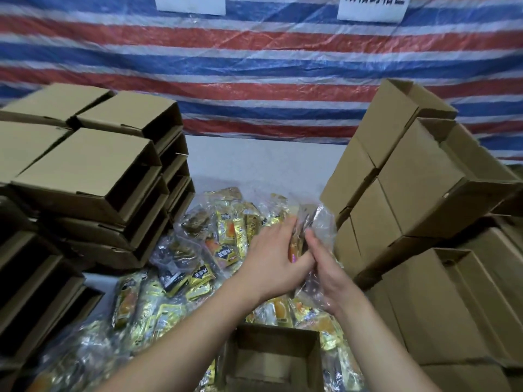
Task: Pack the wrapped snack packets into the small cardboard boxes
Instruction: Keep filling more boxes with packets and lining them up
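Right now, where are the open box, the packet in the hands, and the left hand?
Open box (273, 333): head view, far rim.
Packet (297, 244): head view, orange wrapper between the hands.
Left hand (273, 264): head view, back of hand.

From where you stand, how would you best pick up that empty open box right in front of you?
Grip the open box by its two side walls, coming straight down from above. Its mouth faces up and nothing shows inside, so the upright walls are free edges to pinch. Packets crowd its sides, so a low approach looks awkward. Both the left hand and right hand are busy with a bundle of packets.
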A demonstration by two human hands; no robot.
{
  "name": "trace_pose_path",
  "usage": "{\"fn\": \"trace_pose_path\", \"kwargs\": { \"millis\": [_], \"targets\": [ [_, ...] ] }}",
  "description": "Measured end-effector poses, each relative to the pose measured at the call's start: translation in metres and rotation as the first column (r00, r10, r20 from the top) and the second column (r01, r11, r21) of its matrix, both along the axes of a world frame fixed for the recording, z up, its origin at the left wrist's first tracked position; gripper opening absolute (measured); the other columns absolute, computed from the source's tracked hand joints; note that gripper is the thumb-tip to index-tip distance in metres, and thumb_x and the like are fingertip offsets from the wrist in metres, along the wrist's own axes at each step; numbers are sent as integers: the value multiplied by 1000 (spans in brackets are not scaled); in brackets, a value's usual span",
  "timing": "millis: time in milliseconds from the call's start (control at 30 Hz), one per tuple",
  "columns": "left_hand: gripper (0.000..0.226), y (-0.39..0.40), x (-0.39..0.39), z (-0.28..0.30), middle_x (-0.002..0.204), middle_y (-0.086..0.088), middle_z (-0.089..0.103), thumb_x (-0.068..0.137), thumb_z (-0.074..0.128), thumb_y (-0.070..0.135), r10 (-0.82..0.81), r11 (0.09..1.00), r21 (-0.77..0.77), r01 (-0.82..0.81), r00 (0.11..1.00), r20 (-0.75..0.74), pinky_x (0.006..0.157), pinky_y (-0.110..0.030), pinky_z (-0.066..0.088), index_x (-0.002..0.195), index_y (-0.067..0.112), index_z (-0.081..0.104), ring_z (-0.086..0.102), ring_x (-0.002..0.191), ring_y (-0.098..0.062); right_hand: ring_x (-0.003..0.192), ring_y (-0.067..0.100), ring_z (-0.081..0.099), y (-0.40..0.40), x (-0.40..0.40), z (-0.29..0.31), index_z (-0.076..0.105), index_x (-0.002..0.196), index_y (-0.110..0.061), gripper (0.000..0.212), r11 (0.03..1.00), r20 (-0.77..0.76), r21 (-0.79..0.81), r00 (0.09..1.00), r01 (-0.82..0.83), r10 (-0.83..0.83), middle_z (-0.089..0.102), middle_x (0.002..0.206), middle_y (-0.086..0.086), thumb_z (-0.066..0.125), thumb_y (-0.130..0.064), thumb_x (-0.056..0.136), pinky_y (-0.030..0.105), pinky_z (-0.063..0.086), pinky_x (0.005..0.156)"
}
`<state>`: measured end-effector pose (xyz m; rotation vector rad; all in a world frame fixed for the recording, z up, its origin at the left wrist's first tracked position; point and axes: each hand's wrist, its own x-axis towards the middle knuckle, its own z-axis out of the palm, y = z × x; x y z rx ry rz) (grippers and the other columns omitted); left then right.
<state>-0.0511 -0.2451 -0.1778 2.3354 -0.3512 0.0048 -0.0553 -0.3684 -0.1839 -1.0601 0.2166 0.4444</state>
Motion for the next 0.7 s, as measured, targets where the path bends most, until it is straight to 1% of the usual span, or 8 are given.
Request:
{"fn": "trace_pose_path", "kwargs": {
  "millis": [67, 200, 300, 367, 433, 500, 600, 700],
  "targets": [
    [76, 2, -6, 1, 147, -2, 45, 83, 34, 62, -2, 991, 137, 11, 998, -65, 115, -48, 31, 149, 25, 38, 37, 137, -24, 92, 25, 73, -5, -4, -1, 75, 114, -20, 42, 998, 6, -32, 998, -56, 57, 73, 106, 14, 68, -43, 80, 35, 60, 65],
    [90, 19, -11, -2, 167, 6, 9, 88, 49, 63, -227, 973, -28, 229, 926, -301, 124, -34, 7, 160, 23, 11, 5, 152, -9, 71, 18, 71, -12, -16, -11, 72, 115, -17, 49, 987, 18, -147, 998, -62, 66, 73, 89, 10, 75, -43, 74, 28, 54, 52],
    [86, 50, -18, -12, 163, 18, 14, 88, 51, 72, -280, 958, -176, 224, 859, -430, 115, -24, 12, 158, 37, 14, 14, 143, 4, 60, 20, 69, -23, -29, -18, 77, 98, -16, 40, 969, -45, -234, 997, -77, 68, 72, 79, 10, 70, -46, 72, 26, 52, 47],
    [76, 73, -31, -32, 159, 19, 25, 89, 47, 71, -185, 979, -164, 121, 866, -465, 116, -30, 25, 154, 40, 25, 26, 142, -1, 71, 21, 72, -32, -37, -22, 77, 88, -16, 39, 907, -37, -402, 991, -129, 125, 76, 82, 7, 68, -49, 69, 25, 54, 60],
    [63, 91, -46, -62, 158, 13, 33, 97, 48, 59, -103, 993, -105, 58, 856, -506, 114, -34, 34, 152, 34, 32, 37, 140, -8, 74, 11, 71, -36, -44, -23, 76, 78, -18, 37, 798, -31, -550, 961, -246, 275, 76, 78, -3, 68, -53, 66, 18, 51, 68],
    [61, 100, -64, -97, 158, 9, 34, 100, 48, 52, -69, 998, -44, 54, 826, -560, 113, -27, 30, 154, 28, 32, 38, 140, -10, 67, -2, 64, -34, -50, -24, 71, 75, -26, 29, 635, -58, -656, 865, -409, 498, 70, 73, -17, 77, -55, 71, 9, 45, 63],
    [50, 98, -88, -137, 154, 6, 42, 104, 44, 45, -56, 998, -7, 65, 797, -601, 111, -22, 33, 150, 27, 37, 43, 136, -11, 87, -16, 60, -23, -54, -32, 66, 107, -39, 24, 298, -205, -765, 654, -571, 728, 66, 103, -25, 73, -47, 85, -1, 40, 69],
    [22, 95, -103, -155, 129, 17, 54, 106, 37, 47, -13, 996, -78, -50, 763, -647, 87, -16, 45, 125, 41, 47, 54, 112, -2, 111, 14, 63, -4, -56, -45, 58, 130, -33, 60, -27, -377, -762, 408, -647, 832, 64, 128, -3, 59, -64, 79, 30, 47, 101]
  ]
}}
